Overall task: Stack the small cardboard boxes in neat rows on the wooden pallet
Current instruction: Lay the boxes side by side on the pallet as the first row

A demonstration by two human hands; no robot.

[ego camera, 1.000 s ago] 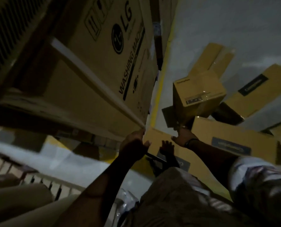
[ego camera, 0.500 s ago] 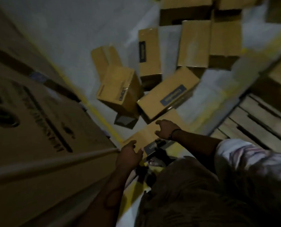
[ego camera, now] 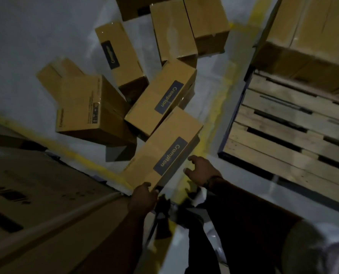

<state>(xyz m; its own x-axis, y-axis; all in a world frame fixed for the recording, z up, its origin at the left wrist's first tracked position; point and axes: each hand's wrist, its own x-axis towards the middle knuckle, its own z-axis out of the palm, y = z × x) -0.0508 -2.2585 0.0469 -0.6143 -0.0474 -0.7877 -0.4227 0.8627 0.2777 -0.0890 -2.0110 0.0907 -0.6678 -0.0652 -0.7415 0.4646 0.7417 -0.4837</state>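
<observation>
Several small cardboard boxes lie jumbled on the grey floor. The nearest Crompton box (ego camera: 164,147) lies lengthwise toward me. My left hand (ego camera: 143,200) grips its near corner, fingers curled over the edge. My right hand (ego camera: 202,173) hovers at the box's right side with fingers spread and loosely bent, holding nothing. A second Crompton box (ego camera: 160,97) leans just beyond it. The wooden pallet (ego camera: 283,135) lies to the right with bare slats showing.
A large carton (ego camera: 36,194) stands close on my left. Bigger cartons (ego camera: 313,36) sit on the pallet's far end. More small boxes (ego camera: 81,107) (ego camera: 172,28) lie further out. Yellow floor lines (ego camera: 214,119) run between the boxes and the pallet.
The view has swung right, bringing the pallet into sight. Both hands stay at the nearest box; the right hand has shifted from its top to its right side.
</observation>
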